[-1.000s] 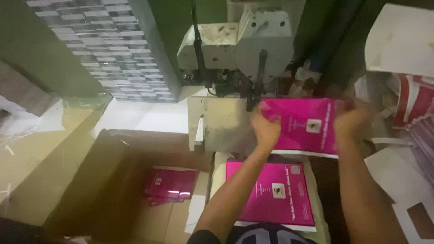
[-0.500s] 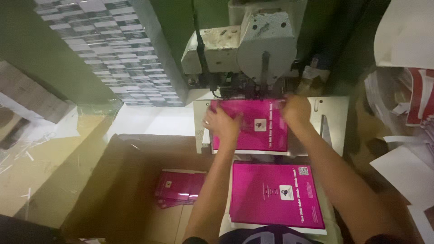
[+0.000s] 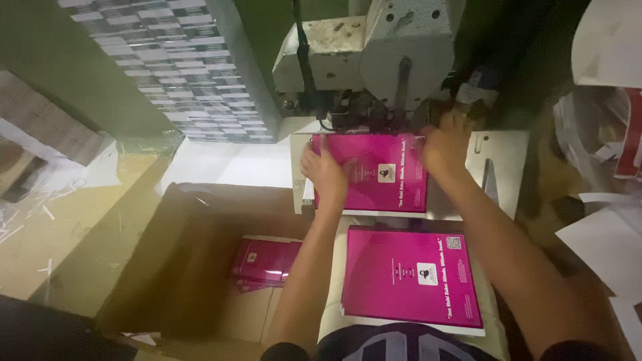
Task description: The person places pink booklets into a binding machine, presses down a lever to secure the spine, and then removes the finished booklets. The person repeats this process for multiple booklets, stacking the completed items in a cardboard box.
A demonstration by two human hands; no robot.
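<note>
A magenta booklet lies flat on the pale machine table, its far edge pushed under the head of a grey stitching machine. My left hand presses on its left edge. My right hand holds its far right corner, close to the machine head. A stack of the same magenta booklets sits just in front of me, between my forearms.
An open cardboard box at lower left holds a few magenta booklets. A tall stack of printed sheets stands at upper left. Loose white papers pile up at the right.
Both hands carried the booklet leftward and slid it forward on the table until its far edge went under the machine head.
</note>
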